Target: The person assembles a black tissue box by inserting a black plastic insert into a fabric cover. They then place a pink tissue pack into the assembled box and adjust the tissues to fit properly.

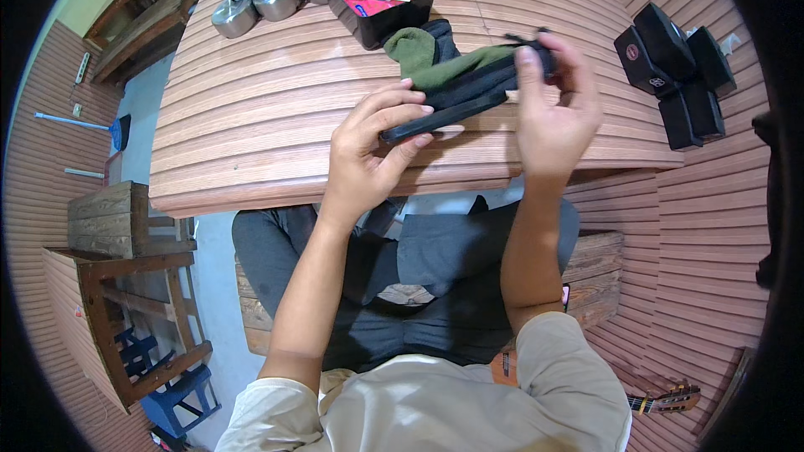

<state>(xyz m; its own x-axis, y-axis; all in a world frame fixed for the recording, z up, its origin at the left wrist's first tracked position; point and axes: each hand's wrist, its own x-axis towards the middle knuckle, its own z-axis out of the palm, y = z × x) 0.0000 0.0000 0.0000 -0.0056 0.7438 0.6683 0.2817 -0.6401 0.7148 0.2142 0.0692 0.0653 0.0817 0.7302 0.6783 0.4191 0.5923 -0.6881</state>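
A length of soft green and black cloth (448,73) is held over the near part of the table, one end trailing away from me. Along its near side runs a slim, black, flat piece (456,115); whether it is part of the cloth or separate, I cannot tell. My left hand (377,138) is closed on its left end, thumb below and fingers on top. Thumb and fingers of my right hand (557,109) grip the right end of the bundle, where short dark strands stick up. My right palm hides part of that end.
Beyond the cloth stands a black bin (368,27) holding red and white items. Several round metal containers (276,2) are stacked at the far left. Black boxes (670,54) sit at the table's right side. A guitar headstock (674,399) shows at lower right.
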